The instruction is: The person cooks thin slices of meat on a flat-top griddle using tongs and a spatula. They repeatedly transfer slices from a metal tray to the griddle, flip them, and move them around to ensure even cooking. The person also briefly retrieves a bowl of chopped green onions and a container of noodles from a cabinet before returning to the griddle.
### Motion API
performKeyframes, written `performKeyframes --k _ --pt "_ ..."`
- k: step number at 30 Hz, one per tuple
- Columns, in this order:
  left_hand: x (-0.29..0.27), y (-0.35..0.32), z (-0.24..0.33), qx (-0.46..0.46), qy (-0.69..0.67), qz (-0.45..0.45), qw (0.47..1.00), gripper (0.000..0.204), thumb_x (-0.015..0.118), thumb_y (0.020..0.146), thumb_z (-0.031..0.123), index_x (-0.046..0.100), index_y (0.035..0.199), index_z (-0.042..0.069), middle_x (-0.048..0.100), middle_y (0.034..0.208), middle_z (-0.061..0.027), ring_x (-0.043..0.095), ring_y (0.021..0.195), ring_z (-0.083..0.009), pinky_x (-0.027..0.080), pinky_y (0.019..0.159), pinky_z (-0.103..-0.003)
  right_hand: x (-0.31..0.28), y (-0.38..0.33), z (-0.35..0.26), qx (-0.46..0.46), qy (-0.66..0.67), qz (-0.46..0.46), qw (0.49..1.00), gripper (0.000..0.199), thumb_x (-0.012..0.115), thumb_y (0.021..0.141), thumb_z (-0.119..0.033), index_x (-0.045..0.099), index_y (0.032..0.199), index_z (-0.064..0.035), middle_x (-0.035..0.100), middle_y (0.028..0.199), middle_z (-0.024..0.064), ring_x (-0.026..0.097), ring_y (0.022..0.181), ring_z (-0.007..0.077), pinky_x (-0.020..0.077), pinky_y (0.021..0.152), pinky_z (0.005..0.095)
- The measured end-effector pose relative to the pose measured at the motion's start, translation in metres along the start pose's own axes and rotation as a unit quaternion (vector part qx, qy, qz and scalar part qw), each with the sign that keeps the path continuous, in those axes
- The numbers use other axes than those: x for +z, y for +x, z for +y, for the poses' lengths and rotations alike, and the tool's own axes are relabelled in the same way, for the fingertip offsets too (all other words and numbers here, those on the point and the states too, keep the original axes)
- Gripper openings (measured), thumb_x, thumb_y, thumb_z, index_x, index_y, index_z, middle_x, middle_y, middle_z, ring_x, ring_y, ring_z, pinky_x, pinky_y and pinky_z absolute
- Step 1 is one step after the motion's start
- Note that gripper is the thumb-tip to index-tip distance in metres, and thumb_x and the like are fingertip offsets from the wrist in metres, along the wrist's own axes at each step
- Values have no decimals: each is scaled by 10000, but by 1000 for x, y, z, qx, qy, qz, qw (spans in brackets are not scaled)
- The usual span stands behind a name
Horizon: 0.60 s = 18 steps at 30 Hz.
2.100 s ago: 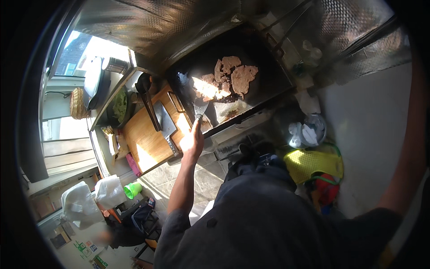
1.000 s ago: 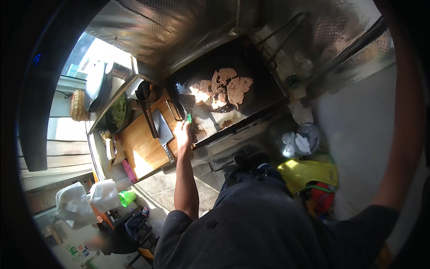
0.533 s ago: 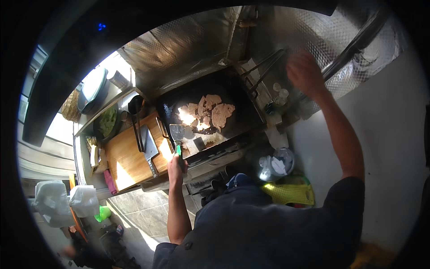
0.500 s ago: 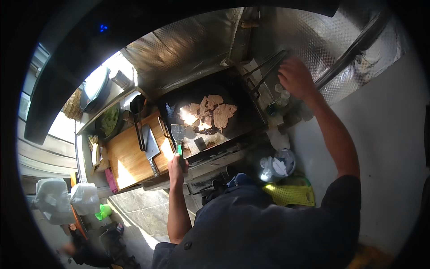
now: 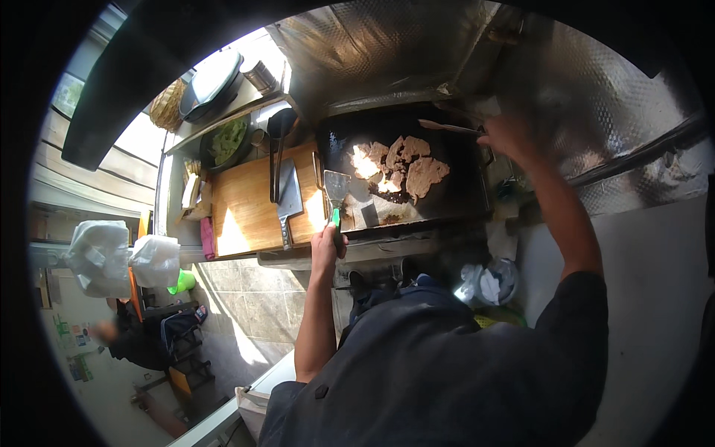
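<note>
since half a second ago the right hand (image 5: 510,138) has dropped onto tongs (image 5: 449,127), gripping them above the griddle (image 5: 462,190). left hand (image 5: 326,246) clenches a green-handled spatula (image 5: 336,190), blade beside the meat slices (image 5: 402,164).

Griddle (image 5: 454,197) black, meat pieces (image 5: 406,160) tan-brown with pale sunlit patches. Spatula (image 5: 336,188): silver blade, bright green handle. Cutting board (image 5: 242,205) warm orange wood; cleaver (image 5: 288,201) grey steel on it. Bowl (image 5: 227,141) dark, contents light green. Back wall (image 5: 596,97) silver, quilted diamond pattern. Floor tiles (image 5: 257,298) grey-beige. Bags (image 5: 123,257) white. Cup (image 5: 181,281) neon green. Person's shirt (image 5: 447,372) dark navy.
</note>
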<state>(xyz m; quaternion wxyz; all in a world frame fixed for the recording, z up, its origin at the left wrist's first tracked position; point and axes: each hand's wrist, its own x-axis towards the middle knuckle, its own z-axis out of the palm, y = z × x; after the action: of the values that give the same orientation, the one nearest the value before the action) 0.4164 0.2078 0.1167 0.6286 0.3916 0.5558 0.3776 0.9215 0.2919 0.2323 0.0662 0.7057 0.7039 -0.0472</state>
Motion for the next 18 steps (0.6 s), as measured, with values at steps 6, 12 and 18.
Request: performKeyframes --k 6,12,18 --pt "-3 10 -4 -25 1 -7 1000 255 480 1042 273 570 947 55 609 665 -74 487 450 -131 372 415 -288 128 -21 -153 -126 118 50 984 346 714 845 -295 645 992 11 721 882 184 720 847 366 578 745 474" --pt "-11 -6 2 -33 -14 11 999 234 490 1055 266 555 979 55 609 675 -68 495 455 -132 377 420 -282 165 2 -193 -185 85 48 978 248 666 840 -234 677 964 -19 702 825 176 706 779 346 554 712 488" --pt "-20 -14 0 -15 -26 26 999 231 493 1075 265 548 998 55 605 670 -69 499 458 -128 387 420 -280 103 -3 -184 -98 204 78 971 267 624 874 -266 684 834 -9 695 768 191 700 738 384 563 693 509"
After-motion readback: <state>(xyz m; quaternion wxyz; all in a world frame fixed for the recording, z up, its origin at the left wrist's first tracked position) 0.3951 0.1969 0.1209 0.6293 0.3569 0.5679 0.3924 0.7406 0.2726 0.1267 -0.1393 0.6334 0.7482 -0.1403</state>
